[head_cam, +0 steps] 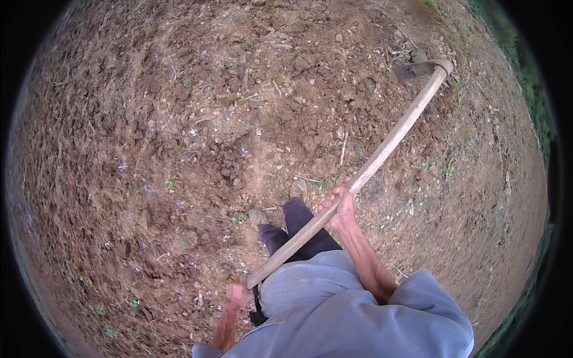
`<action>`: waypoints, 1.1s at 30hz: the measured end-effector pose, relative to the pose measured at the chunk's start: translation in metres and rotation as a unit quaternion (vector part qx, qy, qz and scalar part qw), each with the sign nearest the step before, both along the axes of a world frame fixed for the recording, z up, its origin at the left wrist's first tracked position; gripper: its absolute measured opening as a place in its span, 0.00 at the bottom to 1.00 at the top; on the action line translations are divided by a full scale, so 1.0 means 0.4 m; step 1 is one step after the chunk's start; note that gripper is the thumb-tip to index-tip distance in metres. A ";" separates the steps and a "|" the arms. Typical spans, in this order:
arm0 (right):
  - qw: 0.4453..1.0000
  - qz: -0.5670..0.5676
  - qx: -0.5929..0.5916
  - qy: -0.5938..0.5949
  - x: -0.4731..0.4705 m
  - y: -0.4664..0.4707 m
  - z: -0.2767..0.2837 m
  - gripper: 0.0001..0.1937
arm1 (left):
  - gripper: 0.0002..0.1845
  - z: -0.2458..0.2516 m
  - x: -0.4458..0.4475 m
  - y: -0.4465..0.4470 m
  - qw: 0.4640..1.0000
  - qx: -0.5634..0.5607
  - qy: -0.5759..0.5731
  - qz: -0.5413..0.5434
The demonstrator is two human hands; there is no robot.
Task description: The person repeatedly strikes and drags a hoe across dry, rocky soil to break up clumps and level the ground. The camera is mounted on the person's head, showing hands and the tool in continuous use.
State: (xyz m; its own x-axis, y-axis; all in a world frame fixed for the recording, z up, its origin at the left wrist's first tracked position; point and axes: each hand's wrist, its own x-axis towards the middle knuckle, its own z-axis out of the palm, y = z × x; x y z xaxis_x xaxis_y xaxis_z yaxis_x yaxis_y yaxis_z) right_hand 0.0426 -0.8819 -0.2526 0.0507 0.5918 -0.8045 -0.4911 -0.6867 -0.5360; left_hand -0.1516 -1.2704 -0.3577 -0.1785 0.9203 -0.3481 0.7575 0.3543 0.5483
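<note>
A hoe with a long wooden handle [387, 150] slants across my body, from lower left to upper right. Its metal blade [414, 70] is at the upper right, above or against the soil; contact cannot be told. My right hand [344, 206] is closed around the middle of the handle, in front of my dark trousers. At the butt end, beside my waist, my left hand [238, 291] grips the wood. My two shoes [298, 188] stand on the ground below the handle.
Rough brown soil [228, 165] with clods, small stones and dry stalks spreads all around. Small green plants [109, 331] grow at the lower left, and another sprig [448, 172] at the right. Green vegetation [532, 89] borders the far right edge.
</note>
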 end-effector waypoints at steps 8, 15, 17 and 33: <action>0.932 -0.101 0.340 -0.070 0.069 0.052 0.460 0.06 | 0.19 -0.046 0.046 0.510 0.974 0.202 -0.086 -0.046; 0.778 -0.100 0.560 -0.268 0.301 0.151 0.826 0.08 | 0.16 0.270 0.407 0.956 0.900 0.271 -0.302 -0.159; 0.760 -0.071 0.587 -0.268 0.402 0.219 0.892 0.08 | 0.15 0.344 0.485 1.031 0.914 0.194 -0.312 -0.173; 0.979 0.006 -0.158 -0.129 0.091 -0.039 -0.566 0.06 | 0.16 -0.024 0.051 0.184 0.879 -0.419 -0.227 0.038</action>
State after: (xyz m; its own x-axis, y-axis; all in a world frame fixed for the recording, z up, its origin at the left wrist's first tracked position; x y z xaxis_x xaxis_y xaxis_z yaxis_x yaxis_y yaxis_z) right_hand 0.0789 -0.8975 -0.4790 0.2718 0.3177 -0.9084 -0.3585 -0.8426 -0.4019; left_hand -0.1310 -1.1969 -0.3673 0.1028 0.2988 -0.9488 0.4853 0.8175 0.3101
